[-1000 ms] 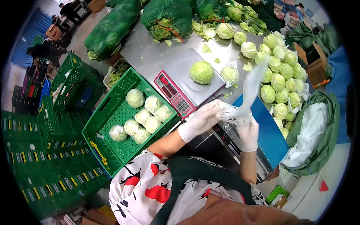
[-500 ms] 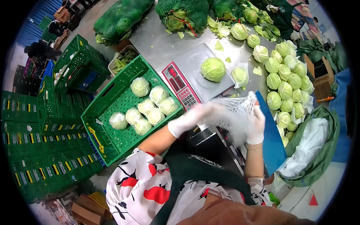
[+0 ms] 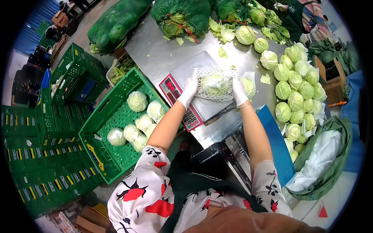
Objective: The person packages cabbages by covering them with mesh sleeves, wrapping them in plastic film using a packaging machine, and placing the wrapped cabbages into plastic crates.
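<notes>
A white foam net (image 3: pixel 206 93) is stretched between my two gloved hands, over the cabbage (image 3: pixel 218 82) on the scale plate (image 3: pixel 202 110). My left hand (image 3: pixel 189 90) grips the net's left side, its fingers closed. On the right side my right hand (image 3: pixel 239 91) grips the net, also closed. The red-framed scale panel (image 3: pixel 171 90) lies just left of my left hand. Close beside my right hand sits a netted cabbage (image 3: pixel 248 85).
A green crate (image 3: pixel 105 120) with several netted cabbages stands at the left. Bare cabbages (image 3: pixel 295 101) are piled at the right, by a green sack (image 3: pixel 336 171). Green mesh bags (image 3: pixel 180 19) line the far side. A person (image 3: pixel 299 19) is at the upper right.
Both hands have moved forward from the near edge to the scale. The net, bunched and then blurred before, is now spread over the cabbage there.
</notes>
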`<state>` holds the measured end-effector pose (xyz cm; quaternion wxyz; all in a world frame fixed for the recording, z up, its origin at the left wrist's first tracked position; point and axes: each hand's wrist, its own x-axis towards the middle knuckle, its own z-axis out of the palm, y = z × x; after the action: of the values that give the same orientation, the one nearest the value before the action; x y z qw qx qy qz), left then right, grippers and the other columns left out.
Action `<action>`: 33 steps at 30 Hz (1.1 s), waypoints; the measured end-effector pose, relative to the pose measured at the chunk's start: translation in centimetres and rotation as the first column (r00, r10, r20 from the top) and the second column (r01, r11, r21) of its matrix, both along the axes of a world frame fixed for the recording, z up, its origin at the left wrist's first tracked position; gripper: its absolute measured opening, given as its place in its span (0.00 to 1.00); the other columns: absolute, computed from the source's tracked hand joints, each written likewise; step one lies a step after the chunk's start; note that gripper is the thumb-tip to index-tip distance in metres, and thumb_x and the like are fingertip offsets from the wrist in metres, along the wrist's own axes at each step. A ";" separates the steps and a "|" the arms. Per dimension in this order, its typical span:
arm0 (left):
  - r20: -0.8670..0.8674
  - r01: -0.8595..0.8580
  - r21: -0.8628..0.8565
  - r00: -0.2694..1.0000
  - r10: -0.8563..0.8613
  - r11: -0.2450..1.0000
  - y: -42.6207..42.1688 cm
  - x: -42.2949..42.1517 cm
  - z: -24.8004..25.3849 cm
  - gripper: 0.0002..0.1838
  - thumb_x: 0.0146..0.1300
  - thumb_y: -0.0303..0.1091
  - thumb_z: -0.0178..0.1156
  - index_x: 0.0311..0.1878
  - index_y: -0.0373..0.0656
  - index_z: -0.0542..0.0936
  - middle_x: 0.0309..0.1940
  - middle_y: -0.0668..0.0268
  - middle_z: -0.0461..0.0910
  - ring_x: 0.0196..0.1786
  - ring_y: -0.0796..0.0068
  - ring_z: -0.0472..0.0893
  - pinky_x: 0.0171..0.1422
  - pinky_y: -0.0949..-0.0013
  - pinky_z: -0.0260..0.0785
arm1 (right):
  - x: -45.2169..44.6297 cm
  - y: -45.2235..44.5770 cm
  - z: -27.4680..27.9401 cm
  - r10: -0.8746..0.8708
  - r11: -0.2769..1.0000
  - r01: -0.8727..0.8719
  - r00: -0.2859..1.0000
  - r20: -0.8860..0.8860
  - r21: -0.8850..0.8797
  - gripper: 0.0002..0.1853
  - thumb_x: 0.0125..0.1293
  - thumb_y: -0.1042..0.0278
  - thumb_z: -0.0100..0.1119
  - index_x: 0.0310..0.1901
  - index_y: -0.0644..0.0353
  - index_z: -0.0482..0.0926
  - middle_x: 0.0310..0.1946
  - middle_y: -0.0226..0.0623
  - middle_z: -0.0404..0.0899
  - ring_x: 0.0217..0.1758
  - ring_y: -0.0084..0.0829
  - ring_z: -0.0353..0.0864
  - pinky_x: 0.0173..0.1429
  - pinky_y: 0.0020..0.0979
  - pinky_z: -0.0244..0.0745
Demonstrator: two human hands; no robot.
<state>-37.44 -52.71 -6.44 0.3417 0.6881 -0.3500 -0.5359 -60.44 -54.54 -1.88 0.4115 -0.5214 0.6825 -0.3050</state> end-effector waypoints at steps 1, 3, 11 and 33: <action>-0.092 -0.082 -0.070 0.993 0.075 0.994 -0.4 -0.4 -1.0 0.18 0.68 0.32 0.48 0.47 0.30 0.84 0.39 0.58 0.87 0.41 0.66 0.84 0.49 0.66 0.75 | 0.2 -0.8 -2.6 -0.020 1.000 0.020 1.000 0.016 -0.018 0.38 0.76 0.36 0.38 0.51 0.71 0.80 0.45 0.61 0.83 0.51 0.55 0.81 0.57 0.41 0.71; -0.291 -0.257 -0.183 0.936 0.197 0.949 -0.9 -1.4 -2.2 0.19 0.69 0.36 0.49 0.46 0.30 0.84 0.38 0.59 0.86 0.40 0.65 0.83 0.47 0.64 0.74 | 0.3 -0.8 -3.3 -0.054 0.997 0.056 0.998 0.042 -0.051 0.39 0.76 0.36 0.37 0.51 0.72 0.81 0.47 0.63 0.82 0.52 0.57 0.81 0.58 0.41 0.71; -0.972 0.177 0.104 0.226 0.062 0.979 9.7 -5.8 9.6 0.24 0.73 0.41 0.44 0.60 0.31 0.76 0.60 0.51 0.79 0.56 0.58 0.82 0.64 0.56 0.75 | -4.2 8.9 8.5 0.159 0.974 -0.224 0.777 0.609 0.032 0.12 0.70 0.71 0.57 0.48 0.70 0.83 0.38 0.36 0.86 0.44 0.25 0.82 0.54 0.25 0.76; 0.079 0.873 -0.417 0.314 -0.946 0.254 18.7 -31.0 7.3 0.29 0.67 0.35 0.60 0.69 0.38 0.70 0.56 0.53 0.81 0.62 0.62 0.78 0.68 0.65 0.67 | -19.5 38.1 4.5 -0.675 0.563 0.759 0.651 0.348 -0.328 0.37 0.66 0.69 0.65 0.71 0.71 0.58 0.64 0.50 0.70 0.67 0.36 0.70 0.72 0.35 0.64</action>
<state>-68.42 -34.00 0.87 0.1265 0.2215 -0.7462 -0.6149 -79.94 -16.44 2.60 0.1806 -0.2465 0.7050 -0.6399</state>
